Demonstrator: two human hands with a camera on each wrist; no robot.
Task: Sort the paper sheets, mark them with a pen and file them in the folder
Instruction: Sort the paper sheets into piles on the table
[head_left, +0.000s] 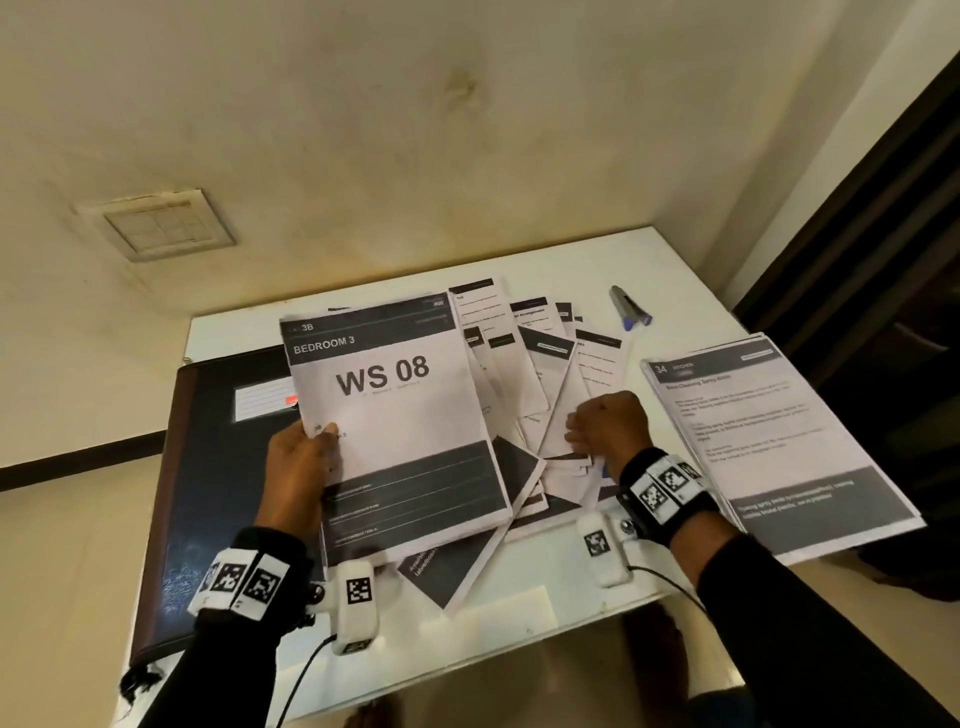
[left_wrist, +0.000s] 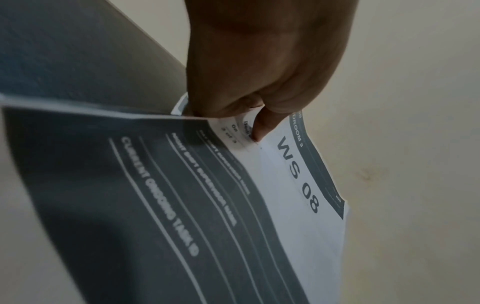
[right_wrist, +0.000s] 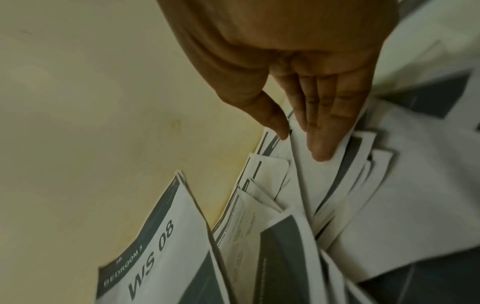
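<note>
The fingers (left_wrist: 262, 127) of the left hand (head_left: 298, 467) are pinching the "WS 08" stack (head_left: 400, 415) at its 9 o'clock edge, while the right hand (head_left: 608, 423) is lying flat and open on the fanned sheets (head_left: 545, 374). The folder (head_left: 208, 467) is waiting closed at 9 o'clock on the table (head_left: 675, 270), the pen (head_left: 629, 307) at 1 o'clock. Sorting is probably going best by peeling one sheet at a time, keeping the fan pinned.

We count two hands: the left hand (head_left: 298, 467) at eight o'clock, the right hand (head_left: 608, 423) at four. One dark folder (head_left: 208, 467) lies at nine o'clock, one pen (head_left: 629, 307) at one. Two neat paper stacks (head_left: 400, 415) (head_left: 769, 431) flank one loose heap of sheets (head_left: 540, 374); those we cannot number.
</note>
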